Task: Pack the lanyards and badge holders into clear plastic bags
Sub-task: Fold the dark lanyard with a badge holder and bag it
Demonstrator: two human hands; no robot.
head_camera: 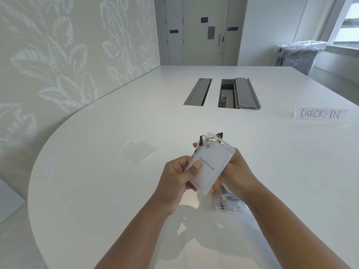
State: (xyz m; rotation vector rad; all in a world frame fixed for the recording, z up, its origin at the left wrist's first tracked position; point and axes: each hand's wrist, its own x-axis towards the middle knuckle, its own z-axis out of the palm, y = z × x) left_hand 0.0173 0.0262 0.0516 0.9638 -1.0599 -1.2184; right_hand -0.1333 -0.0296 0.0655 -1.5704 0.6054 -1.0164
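A white badge holder (210,167) with a printed name card is held up above the white table (97,191). My left hand (177,179) pinches its left edge, thumb on the front. My right hand (236,173) grips its right side from behind. A metal clip (210,139) and a black lanyard (202,140) stick out at the badge's top. Something orange (214,188) shows under the badge. A clear plastic bag (138,150) lies flat to the left. More clear bags with dark contents (230,204) lie under my right wrist.
A folded paper sign reading CHECK-IN (320,114) stands at the right. Two cable hatches (221,93) are set into the table's middle, the right one open. A leaf-patterned wall (58,55) borders the left edge. A covered bin (299,55) stands near the window.
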